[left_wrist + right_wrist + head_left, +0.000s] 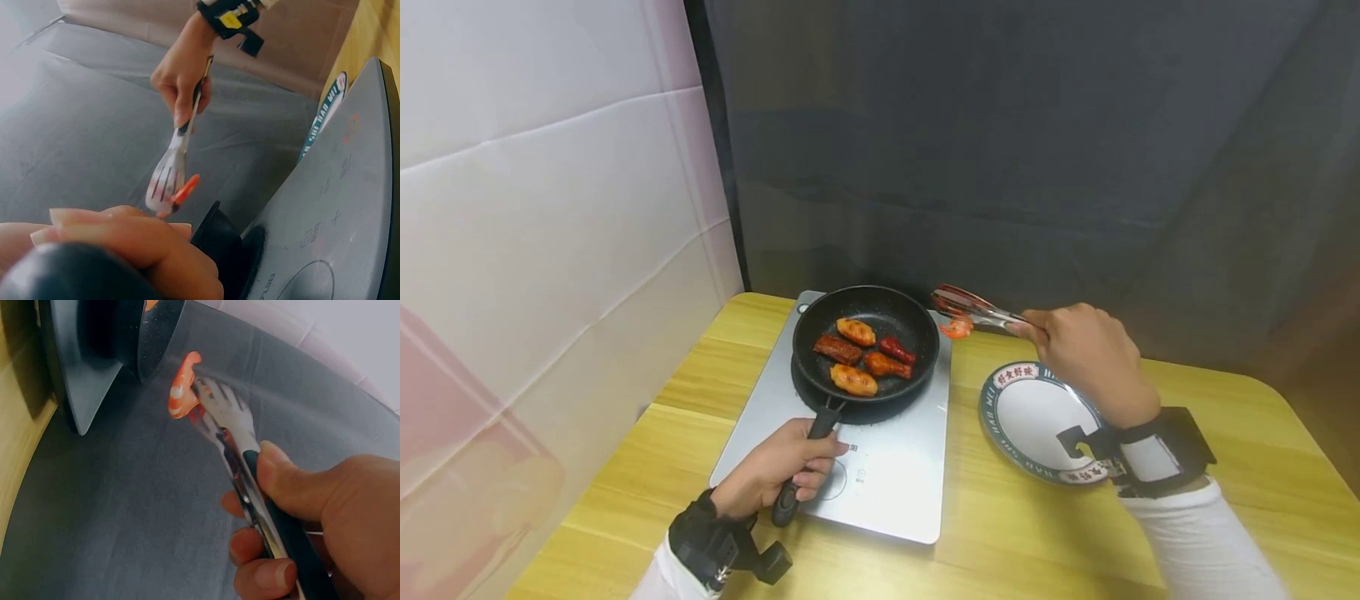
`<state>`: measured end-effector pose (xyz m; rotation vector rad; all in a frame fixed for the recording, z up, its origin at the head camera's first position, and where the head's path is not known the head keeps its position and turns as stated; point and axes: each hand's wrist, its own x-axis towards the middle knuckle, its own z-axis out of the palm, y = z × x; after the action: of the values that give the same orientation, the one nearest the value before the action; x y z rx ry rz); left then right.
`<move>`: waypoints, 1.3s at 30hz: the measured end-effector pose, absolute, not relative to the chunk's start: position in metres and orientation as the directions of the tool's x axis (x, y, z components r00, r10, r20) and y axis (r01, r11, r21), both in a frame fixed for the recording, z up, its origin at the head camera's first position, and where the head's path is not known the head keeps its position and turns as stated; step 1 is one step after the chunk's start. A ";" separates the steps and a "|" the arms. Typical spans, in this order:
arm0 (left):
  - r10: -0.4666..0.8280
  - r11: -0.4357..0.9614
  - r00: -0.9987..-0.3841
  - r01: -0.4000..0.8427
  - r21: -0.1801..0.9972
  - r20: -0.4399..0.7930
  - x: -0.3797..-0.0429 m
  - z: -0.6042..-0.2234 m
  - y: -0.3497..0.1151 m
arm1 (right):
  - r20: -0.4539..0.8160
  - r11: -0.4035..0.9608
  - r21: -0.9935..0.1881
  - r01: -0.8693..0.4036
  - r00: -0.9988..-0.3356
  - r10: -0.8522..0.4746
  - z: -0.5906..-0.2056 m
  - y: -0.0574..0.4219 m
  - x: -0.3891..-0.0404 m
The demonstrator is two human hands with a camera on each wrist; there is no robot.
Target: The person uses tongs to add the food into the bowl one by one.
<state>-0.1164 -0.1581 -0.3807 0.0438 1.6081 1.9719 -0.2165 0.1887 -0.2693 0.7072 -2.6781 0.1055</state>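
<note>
My left hand (792, 467) grips the black handle (823, 422) of a frying pan (867, 293). Inside the pan lie several browned pieces, among them a chicken wing (853, 380) and a drumstick (888, 365). Metal tongs (981, 307) with dark grips are held in my right hand (1086, 350), raised to the right of the pan. An orange-and-white shrimp (182, 390) is pinched between the tong tips, in the air and apart from the pan. Below the right hand sits a white plate (1037, 417) with a green lettered rim, partly hidden by the wrist.
Under the pan is a silver induction cooker (902, 492) on a yellow wooden table (685, 400). A dark grey curtain (1000, 150) hangs behind, and a pale panelled wall (565, 233) stands at the left. The table ends at a rounded corner on the right.
</note>
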 end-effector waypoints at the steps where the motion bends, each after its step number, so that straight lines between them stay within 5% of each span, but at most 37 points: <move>1: 0.455 -0.097 -0.827 -0.415 0.905 -0.331 -0.116 -0.381 -0.158 | 0.370 0.870 0.017 -0.492 -0.806 -0.463 -0.269 0.185 -0.219; 11: 0.446 -0.104 -0.828 -0.424 0.900 -0.338 -0.116 -0.384 -0.158 | 0.387 0.842 0.031 -0.539 -0.770 -0.507 -0.282 0.153 -0.241; 25: 0.451 -0.122 -0.831 -0.417 0.900 -0.324 -0.116 -0.382 -0.156 | 0.501 0.802 0.195 -0.564 -0.646 -0.576 -0.306 0.117 -0.263; 39: 0.444 -0.112 -0.829 -0.429 0.897 -0.341 -0.118 -0.383 -0.158 | 0.386 0.813 0.196 -0.548 -0.719 -0.578 -0.319 0.101 -0.274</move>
<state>-0.1181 -0.1576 -0.3834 0.0175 1.5951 1.9861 -0.2739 0.1006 -0.3187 0.8407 -2.5630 -0.0931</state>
